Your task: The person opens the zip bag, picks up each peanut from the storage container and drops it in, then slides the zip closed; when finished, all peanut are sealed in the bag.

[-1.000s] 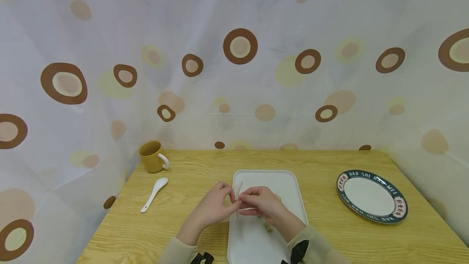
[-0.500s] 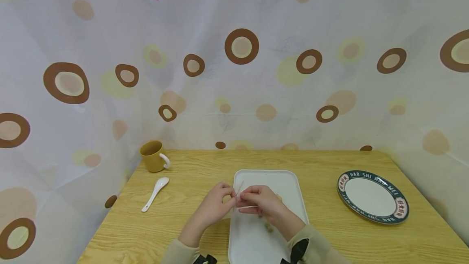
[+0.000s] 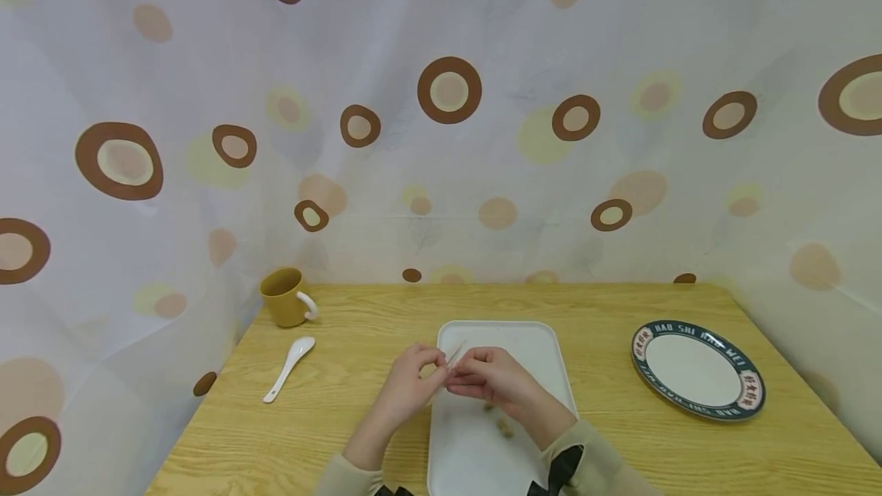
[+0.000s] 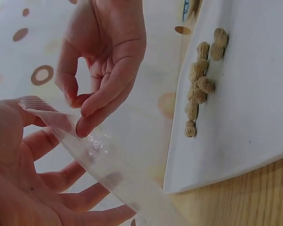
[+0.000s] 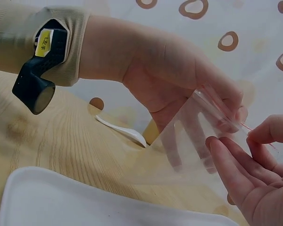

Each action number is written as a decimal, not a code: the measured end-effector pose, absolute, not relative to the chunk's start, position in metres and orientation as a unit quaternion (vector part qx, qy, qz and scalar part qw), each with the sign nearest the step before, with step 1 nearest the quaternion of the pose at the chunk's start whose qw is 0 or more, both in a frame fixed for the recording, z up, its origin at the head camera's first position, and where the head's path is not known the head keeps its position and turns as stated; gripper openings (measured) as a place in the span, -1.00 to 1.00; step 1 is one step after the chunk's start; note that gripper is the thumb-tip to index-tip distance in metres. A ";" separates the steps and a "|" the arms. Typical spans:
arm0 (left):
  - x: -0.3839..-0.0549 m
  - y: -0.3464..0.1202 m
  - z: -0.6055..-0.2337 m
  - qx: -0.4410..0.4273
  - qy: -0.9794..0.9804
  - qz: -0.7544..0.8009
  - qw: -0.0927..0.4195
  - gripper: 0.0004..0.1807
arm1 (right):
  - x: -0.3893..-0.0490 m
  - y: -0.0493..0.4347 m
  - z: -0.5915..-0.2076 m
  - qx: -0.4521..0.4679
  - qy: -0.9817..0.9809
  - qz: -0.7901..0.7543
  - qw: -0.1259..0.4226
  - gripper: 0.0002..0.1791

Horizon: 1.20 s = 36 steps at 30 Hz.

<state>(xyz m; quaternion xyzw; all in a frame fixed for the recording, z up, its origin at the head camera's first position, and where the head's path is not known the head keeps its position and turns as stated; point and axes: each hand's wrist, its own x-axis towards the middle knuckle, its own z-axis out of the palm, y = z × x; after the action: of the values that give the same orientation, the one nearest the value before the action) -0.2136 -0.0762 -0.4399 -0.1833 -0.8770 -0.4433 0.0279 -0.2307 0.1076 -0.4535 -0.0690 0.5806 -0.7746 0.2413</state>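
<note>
A clear zip-seal plastic bag (image 5: 153, 165) with a thin red line along its mouth hangs between my hands, above the tray. My left hand (image 3: 408, 387) pinches the mouth edge between thumb and index finger; its other fingers spread behind the see-through film in the right wrist view. My right hand (image 3: 508, 387) pinches the same edge farther along, its fingertips close to the left ones. Several unshelled peanuts (image 4: 198, 89) lie on the white tray (image 3: 455, 458), mostly in a row near one edge. In the head view, my right hand partly hides them.
A mustard mug (image 3: 284, 301) with a white handle stands at the table's back left, with a white spoon (image 3: 291, 367) in front of it. At the right lies a round plate (image 3: 696, 368) with a dark patterned rim. A patterned curtain (image 3: 386, 174) closes off the back.
The bag's mouth edge has gone from nearly upright to leaning right, and less of it shows below the fingers. Both hands keep hold of it and have barely shifted.
</note>
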 end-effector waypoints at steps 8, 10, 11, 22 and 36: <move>-0.210 -0.072 -0.439 -0.159 -0.869 -0.467 0.029 -0.84 | -0.232 0.110 -0.453 -0.112 0.563 -0.779 0.253 -0.84; -0.210 -0.071 -0.439 -0.154 -0.864 -0.479 0.033 -0.84 | -0.232 0.109 -0.453 -0.111 0.563 -0.779 0.251 -0.84; -0.210 -0.070 -0.440 -0.152 -0.861 -0.484 0.036 -0.84 | -0.232 0.108 -0.452 -0.108 0.563 -0.781 0.249 -0.85; -0.216 -0.077 -0.440 -0.065 -0.833 -0.543 0.083 -0.83 | -0.229 0.110 -0.450 -0.059 0.581 -0.778 0.232 -0.76; -0.215 -0.095 -0.430 -0.093 -0.755 -0.648 -0.039 -0.76 | -0.234 0.120 -0.448 -0.092 0.582 -0.767 0.256 -0.81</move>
<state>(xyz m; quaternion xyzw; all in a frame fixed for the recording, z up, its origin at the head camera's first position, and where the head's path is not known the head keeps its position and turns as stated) -0.2146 -0.0947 -0.4295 -0.0934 -0.7553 -0.6476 -0.0387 -0.2336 0.1195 -0.4481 -0.0919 0.5817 -0.7666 0.2560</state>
